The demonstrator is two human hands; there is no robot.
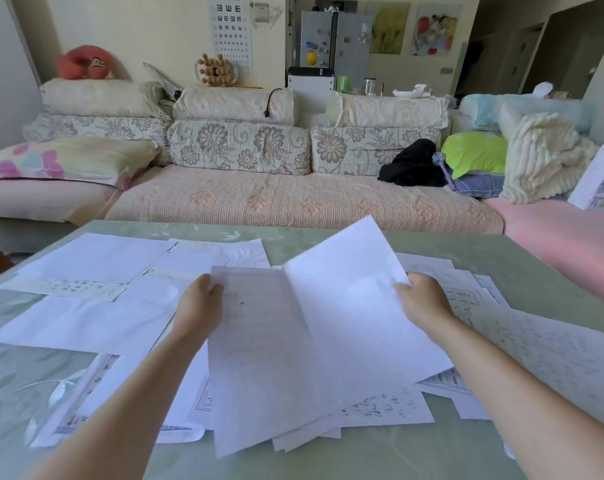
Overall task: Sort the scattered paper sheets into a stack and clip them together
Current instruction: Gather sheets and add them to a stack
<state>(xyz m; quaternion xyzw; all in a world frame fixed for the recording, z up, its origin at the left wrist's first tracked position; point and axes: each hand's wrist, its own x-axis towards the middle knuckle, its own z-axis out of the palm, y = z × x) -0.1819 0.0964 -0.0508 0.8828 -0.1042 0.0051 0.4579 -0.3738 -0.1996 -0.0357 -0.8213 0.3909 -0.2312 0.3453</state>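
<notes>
- Our left hand [203, 299] keeps its grip clamped on a printed sheet [259, 358], tilted up off the desk [535, 265].
- Our right hand [421, 299] pinches a blank sheet [356, 306] overlapping it above the desk, probably to square both together.
- Loose sheets [96, 320] lie scattered across the desk, not yet stacked.

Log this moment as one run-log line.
phase: gathering | left hand: pinches faintly printed sheet | right hand: pinches tilted sheet, overlapping it | loose sheets: scattered on table | clip: none visible
</notes>
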